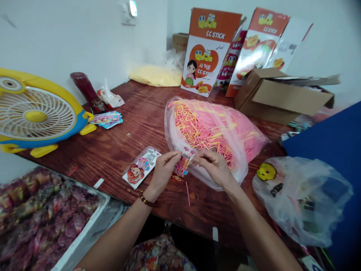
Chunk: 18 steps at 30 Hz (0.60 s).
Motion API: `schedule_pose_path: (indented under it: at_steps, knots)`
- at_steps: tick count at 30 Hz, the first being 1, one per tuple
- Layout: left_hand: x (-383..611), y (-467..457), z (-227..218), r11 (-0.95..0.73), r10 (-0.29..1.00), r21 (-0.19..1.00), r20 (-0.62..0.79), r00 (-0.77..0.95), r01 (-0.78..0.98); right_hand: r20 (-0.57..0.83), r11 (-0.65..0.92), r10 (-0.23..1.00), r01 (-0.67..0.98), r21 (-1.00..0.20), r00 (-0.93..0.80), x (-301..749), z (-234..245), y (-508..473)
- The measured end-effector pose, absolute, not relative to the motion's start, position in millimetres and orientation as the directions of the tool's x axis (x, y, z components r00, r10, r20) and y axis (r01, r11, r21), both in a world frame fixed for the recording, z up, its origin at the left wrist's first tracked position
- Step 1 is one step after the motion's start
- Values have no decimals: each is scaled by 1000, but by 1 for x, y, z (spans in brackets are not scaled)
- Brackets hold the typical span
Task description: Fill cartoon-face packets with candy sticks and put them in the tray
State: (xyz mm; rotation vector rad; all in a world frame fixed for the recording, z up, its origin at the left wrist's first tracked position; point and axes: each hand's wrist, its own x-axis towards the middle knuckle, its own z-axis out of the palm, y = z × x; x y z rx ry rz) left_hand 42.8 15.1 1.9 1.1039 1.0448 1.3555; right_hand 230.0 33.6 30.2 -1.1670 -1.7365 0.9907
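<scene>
My left hand and my right hand meet over the wooden table, both pinching the top of a small printed packet that holds pink sticks. Just behind the hands lies a big clear bag full of pink and yellow sticks. A flat cartoon-printed packet lies on the table left of my left hand. One loose pink stick rests below the packet.
A yellow and blue fan stands at the left. Orange CC Stick boxes and a brown carton stand at the back. A white tray of filled packets sits lower left, a crumpled plastic bag at right.
</scene>
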Motion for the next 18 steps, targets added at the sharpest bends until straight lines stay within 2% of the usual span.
schedule_pose_path:
  at_steps: [3, 6, 18]
  knots:
    - [35, 17, 3, 192, 970, 925, -128, 207, -329, 145, 193, 965, 220, -956, -217, 230, 23, 37]
    - [30, 17, 4, 317, 905, 905, -199, 375, -285, 106, 135, 975, 143, -980, -194, 227, 19, 38]
    - [32, 16, -9, 287, 915, 944, -220, 337, -164, -36, -20, 985, 95, -995, -171, 220, 0, 34]
